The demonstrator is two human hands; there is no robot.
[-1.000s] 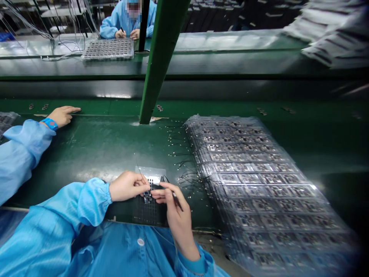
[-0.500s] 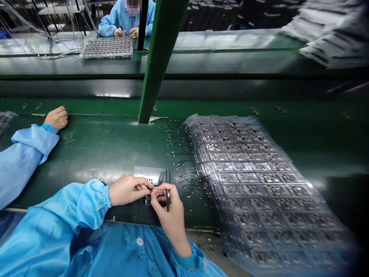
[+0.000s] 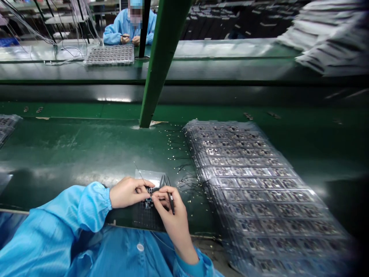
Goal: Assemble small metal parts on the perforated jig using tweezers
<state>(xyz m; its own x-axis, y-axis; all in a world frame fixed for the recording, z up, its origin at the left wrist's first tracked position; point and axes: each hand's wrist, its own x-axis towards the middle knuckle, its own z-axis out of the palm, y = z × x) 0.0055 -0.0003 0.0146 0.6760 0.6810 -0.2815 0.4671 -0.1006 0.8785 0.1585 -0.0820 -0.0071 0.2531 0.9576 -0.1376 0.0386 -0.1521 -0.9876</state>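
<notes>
My left hand (image 3: 129, 193) is closed in a pinch at a small circuit board (image 3: 148, 204). A thin black wire (image 3: 138, 169) rises from between its fingers, with the far end free. My right hand (image 3: 174, 207) has black tweezers (image 3: 172, 201) tucked in its fingers, the tips pointing up and away from the board. Its thumb and index fingertip meet at the board's edge, close to the left fingertips. What those fingertips pinch is too small to make out. Under the board lies a clear plastic sheet (image 3: 141, 219) on the green table.
Stacked clear trays of circuit boards (image 3: 259, 184) stand on my right. Loose black wires (image 3: 184, 175) with shiny ends lie along their left side. A green post (image 3: 158, 69) rises ahead. Another tray (image 3: 8, 123) sits far left. Across the line, a person (image 3: 123, 27) works beside a tray (image 3: 111, 54).
The neighbouring person's arm on the left has gone out of view. My right hand has shifted slightly right and the tweezers have tilted; more of the board shows.
</notes>
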